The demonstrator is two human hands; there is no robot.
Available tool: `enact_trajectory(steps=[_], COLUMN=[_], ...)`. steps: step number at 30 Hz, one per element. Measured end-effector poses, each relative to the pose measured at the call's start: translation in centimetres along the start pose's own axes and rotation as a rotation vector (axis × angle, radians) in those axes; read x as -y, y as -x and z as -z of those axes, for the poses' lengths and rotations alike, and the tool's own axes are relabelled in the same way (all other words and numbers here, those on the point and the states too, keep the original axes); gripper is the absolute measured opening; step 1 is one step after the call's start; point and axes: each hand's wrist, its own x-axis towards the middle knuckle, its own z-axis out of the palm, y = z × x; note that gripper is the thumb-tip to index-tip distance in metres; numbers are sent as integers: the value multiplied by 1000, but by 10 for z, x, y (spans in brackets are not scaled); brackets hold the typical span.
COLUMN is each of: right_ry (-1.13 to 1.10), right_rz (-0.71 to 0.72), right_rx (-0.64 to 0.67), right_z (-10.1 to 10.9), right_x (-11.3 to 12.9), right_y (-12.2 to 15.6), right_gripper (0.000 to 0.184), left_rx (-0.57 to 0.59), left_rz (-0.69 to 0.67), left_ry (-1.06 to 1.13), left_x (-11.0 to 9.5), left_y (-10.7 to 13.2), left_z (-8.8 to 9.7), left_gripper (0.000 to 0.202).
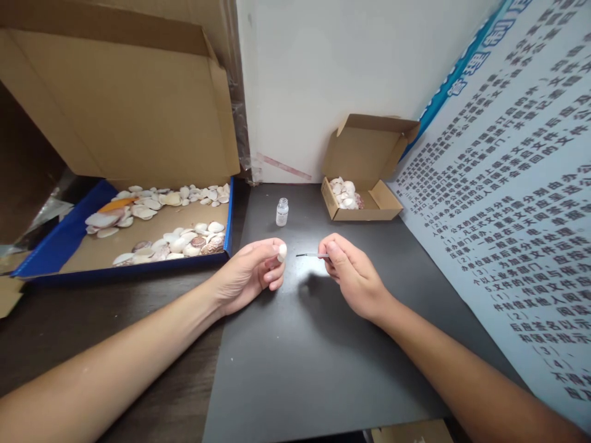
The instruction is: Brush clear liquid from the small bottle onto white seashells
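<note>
Pinched between the thumb and fingers of my left hand [252, 267] is a small white seashell [282, 251]. My right hand [348, 271] is closed on a thin brush [311, 255], whose dark tip points left toward the shell with a gap between them. The brush's rear end is hidden in the fingers. Behind the hands, a small clear glass bottle [282, 213] with a white label stands upright, its mouth uncapped. Both hands are above the dark grey mat [295, 381].
At left lies an open blue-sided cardboard box [138, 237] with shells in two groups. A smaller open carton [367, 214] holding white shells [344, 192] stands at the back right. A white panel [323, 86] rises behind, and a printed board [508, 203] slants along the right.
</note>
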Motion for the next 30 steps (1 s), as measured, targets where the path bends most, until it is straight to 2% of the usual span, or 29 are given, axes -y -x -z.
enact_trajectory(steps=[9, 14, 19, 26, 30], right_ry=[235, 309, 251, 265, 291], right_rz=[117, 72, 134, 135, 145], right_rx=[39, 36, 13, -32, -7], right_z=[1, 2, 2, 3, 4], right_x=[12, 9, 9, 10, 10], right_y=[0, -3, -3, -3, -3], right_gripper=[12, 12, 12, 13, 11], left_rx=[72, 57, 63, 61, 77], left_rz=[76, 79, 103, 93, 92], left_ry=[11, 3, -41, -80, -99], left_x=[1, 0, 2, 6, 6], left_y=[0, 2, 2, 0, 0], left_z=[-2, -2, -2, 0, -1], left_gripper=[13, 11, 11, 8, 9])
